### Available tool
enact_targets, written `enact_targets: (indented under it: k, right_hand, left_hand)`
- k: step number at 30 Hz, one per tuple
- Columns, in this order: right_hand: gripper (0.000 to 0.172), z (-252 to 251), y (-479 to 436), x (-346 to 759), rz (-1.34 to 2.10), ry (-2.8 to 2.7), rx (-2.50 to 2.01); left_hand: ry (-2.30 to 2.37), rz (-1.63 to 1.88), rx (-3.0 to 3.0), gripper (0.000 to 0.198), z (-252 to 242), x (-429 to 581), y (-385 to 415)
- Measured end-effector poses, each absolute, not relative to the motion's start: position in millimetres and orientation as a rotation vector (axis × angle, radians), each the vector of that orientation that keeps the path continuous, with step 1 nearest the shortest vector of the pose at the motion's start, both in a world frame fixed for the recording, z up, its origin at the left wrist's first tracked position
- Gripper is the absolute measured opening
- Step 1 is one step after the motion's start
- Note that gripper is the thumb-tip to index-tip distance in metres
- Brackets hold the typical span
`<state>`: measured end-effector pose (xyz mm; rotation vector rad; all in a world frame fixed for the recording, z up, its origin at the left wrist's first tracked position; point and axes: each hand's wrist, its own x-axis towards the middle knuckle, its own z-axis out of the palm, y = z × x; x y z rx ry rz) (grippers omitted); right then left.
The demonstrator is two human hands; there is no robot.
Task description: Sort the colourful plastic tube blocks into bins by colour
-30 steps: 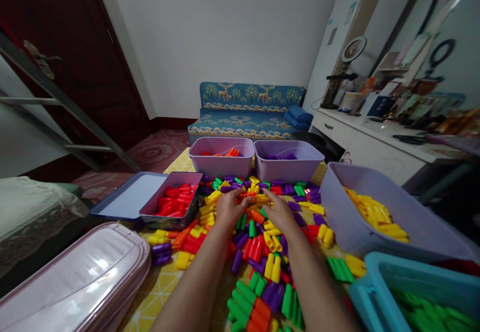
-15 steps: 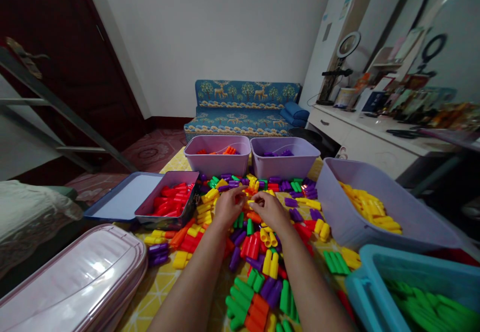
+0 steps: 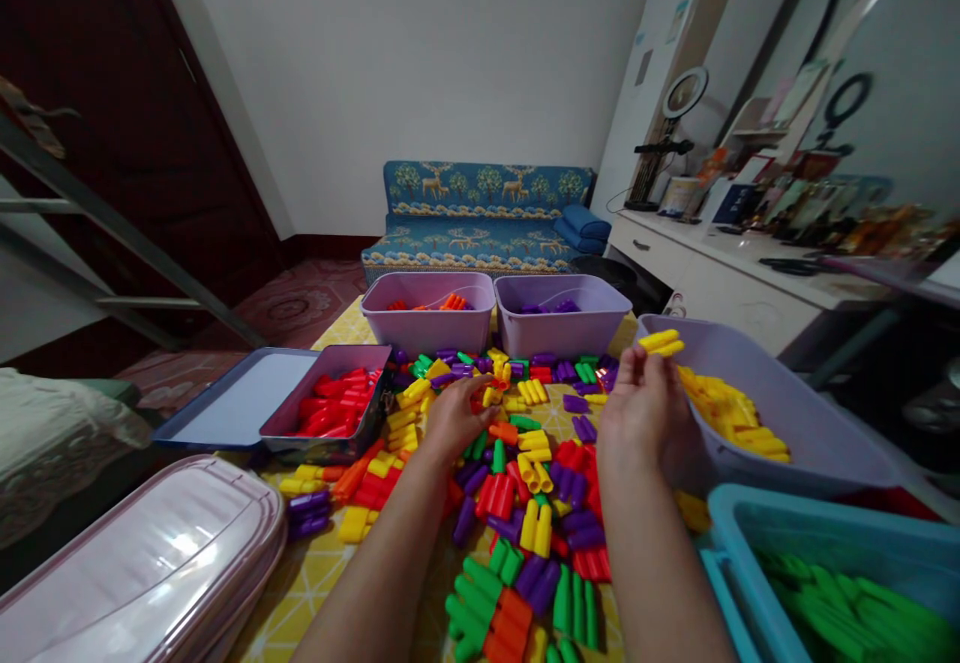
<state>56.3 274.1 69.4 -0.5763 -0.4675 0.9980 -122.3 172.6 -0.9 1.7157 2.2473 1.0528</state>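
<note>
My right hand (image 3: 643,405) is raised at the near-left rim of the large purple bin (image 3: 810,433), its fingers closed on a yellow piece (image 3: 661,343). Inside that bin lies a heap of yellow pieces (image 3: 731,413). My left hand (image 3: 459,415) is low over the middle of the mixed pile, fingers bent and apart, beside orange and yellow pieces; no held piece shows. Around both forearms spread red, green, purple, yellow and orange tube-shaped pieces, with joined green ones (image 3: 474,598) near the front.
Two purple bins (image 3: 429,328) (image 3: 562,333) stand at the back, holding orange and purple pieces. A tin (image 3: 324,443) of red pieces is left, pale lids (image 3: 150,563) front left, a blue bin (image 3: 840,513) of green pieces front right.
My right hand has moved right from the pile to the large purple bin and now holds up a yellow piece. My left hand stays over the pile, its fingers a little more spread.
</note>
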Motion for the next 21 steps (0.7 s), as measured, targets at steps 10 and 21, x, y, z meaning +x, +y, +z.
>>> enact_targets:
  k: [10,21]
  right_hand:
    - [0.053,79.3,263.5,61.4,1.025,-0.59,-0.551]
    - [0.063,68.0,264.3,64.1,0.961,-0.611,-0.534]
  left_hand:
    - [2.252,1.031,1.707,0.026,-2.3,-122.6,173.1]
    - [2.923,1.383,1.352,0.034,14.5,-118.4,162.7]
